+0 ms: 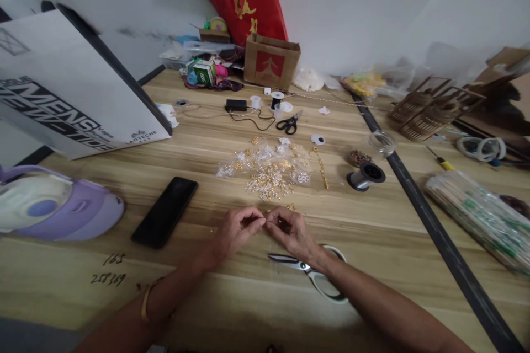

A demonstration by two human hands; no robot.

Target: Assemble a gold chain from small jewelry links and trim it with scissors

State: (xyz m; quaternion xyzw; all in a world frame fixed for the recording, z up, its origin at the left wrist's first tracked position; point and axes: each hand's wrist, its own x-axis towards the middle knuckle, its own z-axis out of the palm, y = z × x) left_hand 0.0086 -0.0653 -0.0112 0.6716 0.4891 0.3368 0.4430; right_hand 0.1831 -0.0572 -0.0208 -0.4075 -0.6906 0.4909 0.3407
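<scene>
My left hand and my right hand meet at the fingertips, low over the wooden table. Each pinches with thumb and forefinger; whatever sits between the fingers is too small to make out. Just beyond them lies a pile of small gold and silver jewelry findings, with clear plastic bags of similar pieces behind it. A gold chain is stretched out to the right of the pile. Under my right wrist rest large scissors with pale handles, partly covered by my forearm.
To the left are a black phone, a purple visor-like item and a large white box. Wire spool, black scissors and a brown paper bag stand farther back. Wrapped sticks lie at right.
</scene>
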